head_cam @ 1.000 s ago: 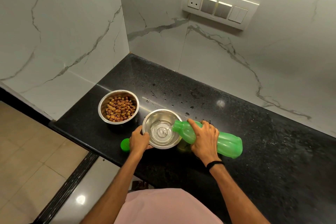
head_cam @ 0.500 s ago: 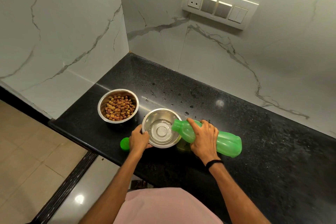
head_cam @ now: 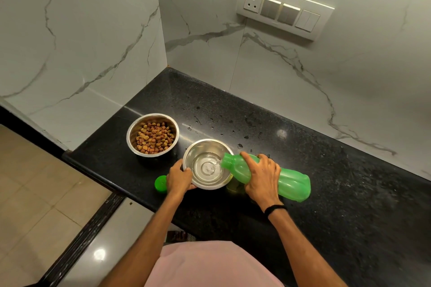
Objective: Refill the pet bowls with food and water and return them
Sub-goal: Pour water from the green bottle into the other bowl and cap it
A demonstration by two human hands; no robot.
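Observation:
Two steel bowls stand on the black counter (head_cam: pixel 326 170). The left bowl (head_cam: pixel 152 138) holds brown kibble. The nearer bowl (head_cam: pixel 205 163) has clear water in it. My right hand (head_cam: pixel 261 176) grips a green bottle (head_cam: pixel 289 180) tipped on its side, mouth over the bowl's right rim, and a thin stream of water runs out. My left hand (head_cam: pixel 178 178) holds the water bowl's left rim. The green cap (head_cam: pixel 160 184) lies by my left hand at the counter's front edge.
Marble walls close the corner at the left and back. A switch panel (head_cam: pixel 283 9) sits on the back wall. Water droplets dot the counter behind the bowls. The tiled floor (head_cam: pixel 35 182) lies below the counter's left end.
Water keeps running from the tipped bottle into the near bowl. Both hands and both bowls stay where they were.

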